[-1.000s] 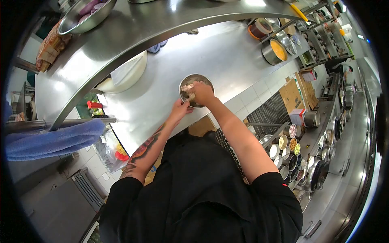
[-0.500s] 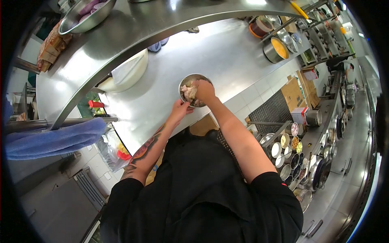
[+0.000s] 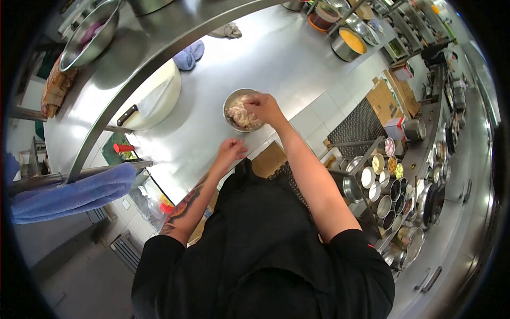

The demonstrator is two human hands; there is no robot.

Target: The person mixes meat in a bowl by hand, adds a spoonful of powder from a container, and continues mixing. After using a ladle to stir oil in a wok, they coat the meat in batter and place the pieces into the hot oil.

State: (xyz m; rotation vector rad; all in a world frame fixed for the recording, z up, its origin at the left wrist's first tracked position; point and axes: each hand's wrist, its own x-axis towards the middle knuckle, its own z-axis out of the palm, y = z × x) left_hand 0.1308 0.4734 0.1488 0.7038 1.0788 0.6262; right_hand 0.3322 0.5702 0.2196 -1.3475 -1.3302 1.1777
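Observation:
A small metal bowl stands on the steel table, with pieces of pale raw meat in it. Over the bowl's right side is my right hand, its fingers drawn together and pointing down at the meat. Whatever those fingertips hold, if anything, is hidden. My left hand hovers apart from the bowl, on the near side by the table edge. Its fingers are loosely bent, with gaps between them, and nothing shows in them.
To the left are a big pale tub and a dark-handled knife. A blue cloth lies behind. An overhead shelf curves across, bearing a metal bowl of purple pieces. At far right stands a pot of orange liquid.
My left hand has let go of the bowl's rim and drawn back toward me. My right hand has risen from deep among the meat toward the bowl's right rim. The view has shifted slightly.

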